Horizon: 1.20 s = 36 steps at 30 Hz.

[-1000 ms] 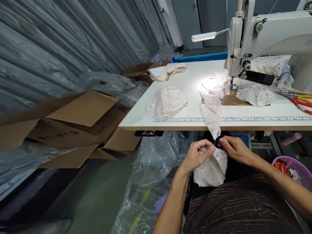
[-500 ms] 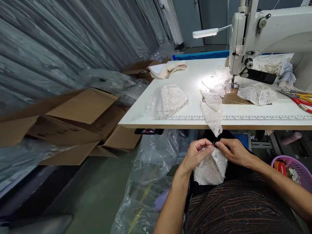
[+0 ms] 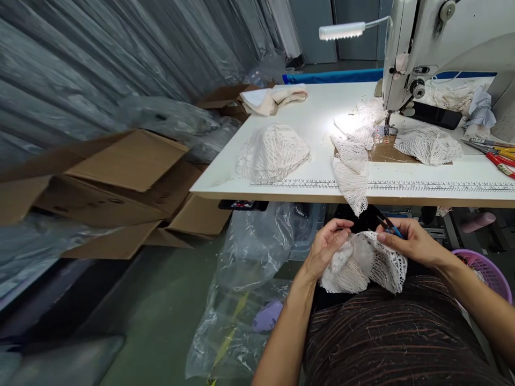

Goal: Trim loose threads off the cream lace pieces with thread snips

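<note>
Both hands work below the table's front edge, over my lap. My left hand [image 3: 328,246] is curled round the left edge of a white lace piece [image 3: 364,264]. My right hand [image 3: 410,244] pinches the same piece at its top right and also holds small thread snips [image 3: 388,224] with a blue handle, blades pointing up and left. A strip of lace [image 3: 351,182] hangs from the table edge just above my hands, running back to the needle of the white sewing machine [image 3: 438,43].
On the white table [image 3: 281,190] lie a lace heap [image 3: 273,153], more lace [image 3: 426,145], folded cream cloth [image 3: 277,99] and scissors [image 3: 497,155]. Cardboard boxes [image 3: 120,182] and clear plastic bags [image 3: 249,279] crowd the floor at left. A purple basket [image 3: 483,268] stands at right.
My hands have moved apart, spreading the lace piece wider. The right hand has shifted right and the snips now show in it. The view has tilted down slightly.
</note>
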Motion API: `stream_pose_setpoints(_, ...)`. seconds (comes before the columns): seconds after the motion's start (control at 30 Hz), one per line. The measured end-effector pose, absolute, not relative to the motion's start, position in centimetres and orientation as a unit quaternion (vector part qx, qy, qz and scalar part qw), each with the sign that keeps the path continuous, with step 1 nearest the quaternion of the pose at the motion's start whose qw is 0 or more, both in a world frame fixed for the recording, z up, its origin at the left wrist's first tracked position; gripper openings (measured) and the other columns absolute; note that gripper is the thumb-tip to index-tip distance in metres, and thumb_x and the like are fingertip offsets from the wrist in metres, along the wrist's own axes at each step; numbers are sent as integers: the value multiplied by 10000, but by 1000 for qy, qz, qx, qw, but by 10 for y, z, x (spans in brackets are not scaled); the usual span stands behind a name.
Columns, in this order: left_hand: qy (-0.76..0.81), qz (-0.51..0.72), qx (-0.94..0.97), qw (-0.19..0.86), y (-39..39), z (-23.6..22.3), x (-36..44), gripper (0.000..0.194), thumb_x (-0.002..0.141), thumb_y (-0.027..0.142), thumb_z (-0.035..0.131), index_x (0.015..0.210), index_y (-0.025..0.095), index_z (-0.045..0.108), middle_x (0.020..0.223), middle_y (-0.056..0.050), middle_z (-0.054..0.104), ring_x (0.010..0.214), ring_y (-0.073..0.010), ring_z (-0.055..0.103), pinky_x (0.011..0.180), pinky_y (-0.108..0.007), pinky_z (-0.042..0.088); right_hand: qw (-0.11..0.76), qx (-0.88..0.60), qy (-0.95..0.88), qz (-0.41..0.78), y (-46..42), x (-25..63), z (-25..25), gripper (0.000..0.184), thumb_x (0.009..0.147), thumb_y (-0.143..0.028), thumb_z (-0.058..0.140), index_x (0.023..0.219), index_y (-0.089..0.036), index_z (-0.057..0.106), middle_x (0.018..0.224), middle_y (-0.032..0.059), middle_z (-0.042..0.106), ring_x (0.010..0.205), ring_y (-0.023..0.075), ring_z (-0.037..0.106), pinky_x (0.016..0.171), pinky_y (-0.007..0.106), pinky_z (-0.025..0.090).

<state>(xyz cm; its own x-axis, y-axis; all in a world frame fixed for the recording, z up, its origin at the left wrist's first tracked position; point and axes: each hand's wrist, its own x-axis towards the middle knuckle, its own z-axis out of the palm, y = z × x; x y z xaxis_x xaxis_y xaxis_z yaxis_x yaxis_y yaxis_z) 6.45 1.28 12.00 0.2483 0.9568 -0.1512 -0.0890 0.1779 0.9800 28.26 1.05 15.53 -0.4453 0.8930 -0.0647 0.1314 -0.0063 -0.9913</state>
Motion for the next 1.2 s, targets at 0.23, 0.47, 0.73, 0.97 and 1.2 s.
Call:
stream_pose_setpoints(0.23, 460, 351, 539, 612, 10, 92, 40, 511, 684, 484, 797, 1055, 154, 676, 875, -30, 624, 838, -168, 586, 751, -275, 477, 371, -452, -615, 528, 17, 291, 140, 408, 838, -582, 598, 715, -205, 501, 630, -46, 403, 569, 104, 343, 555, 263, 339)
stream_pose_setpoints(0.47, 471, 256, 571, 622, 9, 100, 38, 462, 669, 311, 823, 1071, 135, 679, 812, -12, 643, 743, -133, 588, 681, -251, 487, 410, -482, -621, 462, 22, 284, 120, 332, 842, -513, 618, 855, -184, 572, 692, -24, 512, 594, 107, 418, 558, 255, 374)
stream_pose_setpoints(0.73, 433, 208, 689, 543, 7, 131, 36, 119, 787, 284, 706, 786, 167, 730, 760, -34, 696, 690, -144, 599, 670, -258, 489, 418, -445, -672, 418, 21, 284, 122, 189, 894, -382, 560, 902, -198, 601, 817, 27, 626, 711, 143, 545, 667, 270, 456)
stream_pose_setpoints(0.97, 297, 233, 727, 574, -8, 163, 57, 170, 882, 322, 649, 831, 169, 703, 765, -67, 703, 690, -162, 630, 644, -268, 507, 393, -413, -670, 474, 19, 273, 125, 226, 861, -348, 553, 838, -171, 692, 786, 32, 678, 702, 146, 573, 648, 262, 458)
stream_pose_setpoints(1.2, 402, 352, 749, 391, -12, 170, 65, 118, 869, 301, 692, 816, 199, 718, 1307, -129, 599, 1218, -270, 562, 1027, -430, 461, 364, -379, -628, 574, 0, 264, 135, 284, 853, -411, 592, 787, -159, 705, 755, 40, 684, 661, 137, 563, 604, 247, 454)
